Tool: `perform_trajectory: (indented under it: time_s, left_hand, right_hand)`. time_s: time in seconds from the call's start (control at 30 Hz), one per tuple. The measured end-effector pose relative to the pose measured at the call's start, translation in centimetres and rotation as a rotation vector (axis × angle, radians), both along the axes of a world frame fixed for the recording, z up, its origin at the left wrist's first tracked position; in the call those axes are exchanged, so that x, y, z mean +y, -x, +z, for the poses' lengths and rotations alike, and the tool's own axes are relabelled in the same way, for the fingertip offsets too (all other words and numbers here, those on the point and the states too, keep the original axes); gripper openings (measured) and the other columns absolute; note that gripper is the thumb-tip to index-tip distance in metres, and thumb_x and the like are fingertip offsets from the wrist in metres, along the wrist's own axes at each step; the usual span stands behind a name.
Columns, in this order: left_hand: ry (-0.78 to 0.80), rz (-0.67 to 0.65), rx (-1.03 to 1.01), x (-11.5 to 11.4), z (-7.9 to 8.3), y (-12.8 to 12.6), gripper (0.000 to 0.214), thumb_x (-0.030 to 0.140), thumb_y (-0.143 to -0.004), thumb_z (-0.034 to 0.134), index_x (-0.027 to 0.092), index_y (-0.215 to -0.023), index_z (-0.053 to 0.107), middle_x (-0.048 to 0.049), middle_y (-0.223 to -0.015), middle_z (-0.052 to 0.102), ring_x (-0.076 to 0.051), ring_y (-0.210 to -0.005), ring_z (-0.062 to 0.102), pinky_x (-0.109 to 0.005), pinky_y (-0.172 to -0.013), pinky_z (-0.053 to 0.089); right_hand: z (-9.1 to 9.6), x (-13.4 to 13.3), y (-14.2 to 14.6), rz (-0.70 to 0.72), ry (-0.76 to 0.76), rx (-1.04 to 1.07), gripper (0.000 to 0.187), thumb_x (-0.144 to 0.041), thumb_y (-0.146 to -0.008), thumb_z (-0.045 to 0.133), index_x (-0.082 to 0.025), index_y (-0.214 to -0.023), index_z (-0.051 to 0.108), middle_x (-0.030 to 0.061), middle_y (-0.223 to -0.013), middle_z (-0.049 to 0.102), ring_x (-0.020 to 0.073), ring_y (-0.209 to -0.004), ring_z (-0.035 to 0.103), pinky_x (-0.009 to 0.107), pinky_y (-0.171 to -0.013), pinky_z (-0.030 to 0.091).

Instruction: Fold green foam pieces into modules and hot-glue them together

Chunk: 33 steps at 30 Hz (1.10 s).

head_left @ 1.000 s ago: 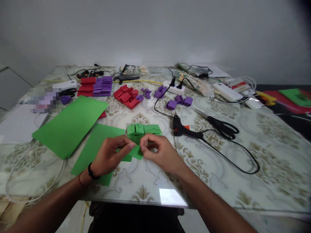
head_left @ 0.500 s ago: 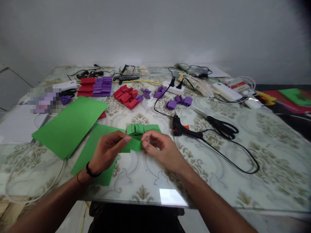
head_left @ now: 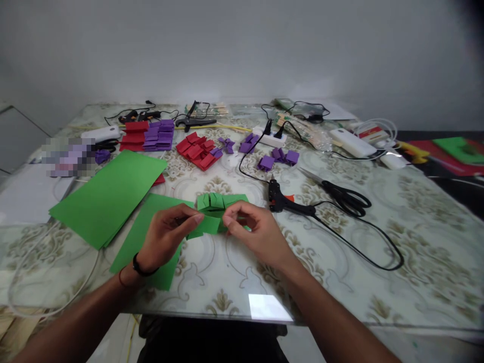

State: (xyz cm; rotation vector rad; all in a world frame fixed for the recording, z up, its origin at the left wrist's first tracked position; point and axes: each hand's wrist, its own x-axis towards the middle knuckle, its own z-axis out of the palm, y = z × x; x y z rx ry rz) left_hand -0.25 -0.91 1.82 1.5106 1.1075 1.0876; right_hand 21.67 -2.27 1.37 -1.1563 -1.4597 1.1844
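Observation:
My left hand (head_left: 166, 234) pinches a small green paper piece (head_left: 209, 225) between thumb and fingers, its free end pointing right. Just past that end is my right hand (head_left: 257, 234), its thumb and curled fingers closed together. Whether anything sits between those fingertips I cannot make out. Behind both hands lie folded green paper pieces (head_left: 212, 201), partly covered by the right fingers. A green sheet (head_left: 147, 257) is on the table under my left hand and wrist.
Stacked green sheets (head_left: 109, 196) lie at left. Red folded pieces (head_left: 196, 150) and purple folded pieces (head_left: 266, 162) sit farther back. A black glue gun (head_left: 282, 199) with a looping cable and black-handled scissors (head_left: 344, 196) lie right of my hands. Behind is a white power strip (head_left: 272, 138).
My right fingertips have shifted slightly right, away from the small green paper's end, and a little more of it shows. My left hand stays nearly in place.

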Motion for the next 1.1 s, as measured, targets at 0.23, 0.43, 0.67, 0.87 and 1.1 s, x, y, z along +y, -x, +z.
perform_trajectory:
  time_s: [0.23,0.43,0.67,0.87,1.1]
  left_hand:
    - [0.017,-0.046,0.005,0.1,-0.2,-0.1,0.025,0.042,-0.089,0.084,0.019,-0.080,0.083,-0.0030,-0.073,0.074,-0.014,-0.066,0.060,-0.023,-0.058,0.049]
    - [-0.004,-0.036,0.032,0.3,-0.2,0.0,0.025,0.040,-0.093,0.079,0.018,-0.081,0.081,-0.0021,-0.073,0.073,-0.013,-0.066,0.061,-0.022,-0.059,0.050]
    - [0.090,-0.123,0.019,0.1,0.1,-0.3,0.028,0.043,-0.096,0.075,0.018,-0.084,0.079,-0.0027,-0.076,0.075,-0.016,-0.066,0.070,-0.024,-0.058,0.062]
    - [0.114,-0.133,0.052,0.1,0.0,-0.3,0.026,0.041,-0.096,0.074,0.018,-0.086,0.078,-0.0021,-0.080,0.074,-0.014,-0.063,0.069,-0.021,-0.055,0.061]
    - [0.095,-0.218,0.068,0.0,-0.1,0.0,0.023,0.037,-0.100,0.070,0.019,-0.090,0.080,-0.0024,-0.083,0.076,-0.013,-0.063,0.067,-0.020,-0.053,0.057]
  right_hand:
    - [-0.3,-0.1,0.1,0.058,0.007,0.015,0.026,-0.044,-0.101,0.067,-0.022,-0.089,0.072,0.0020,-0.080,0.068,0.0186,-0.074,0.065,0.032,-0.069,0.053]
    - [0.1,-0.3,-0.7,-0.070,-0.314,-0.155,0.049,-0.043,-0.114,0.045,-0.021,-0.085,0.079,0.0089,-0.112,0.055,0.0247,-0.107,0.059,0.044,-0.100,0.049]
    - [0.6,-1.2,-0.5,-0.008,-0.499,-0.380,0.037,-0.022,-0.109,0.047,-0.023,-0.089,0.078,0.0070,-0.101,0.045,0.0267,-0.103,0.050,0.049,-0.096,0.048]
    - [0.9,-1.4,-0.8,0.039,-0.513,-0.404,0.035,-0.019,-0.107,0.049,-0.022,-0.081,0.073,0.0062,-0.098,0.045,0.0260,-0.101,0.049,0.047,-0.092,0.048]
    - [1.1,-1.4,-0.6,0.068,-0.540,-0.408,0.035,-0.017,-0.106,0.050,-0.020,-0.077,0.068,0.0048,-0.096,0.044,0.0252,-0.101,0.050,0.048,-0.094,0.046]
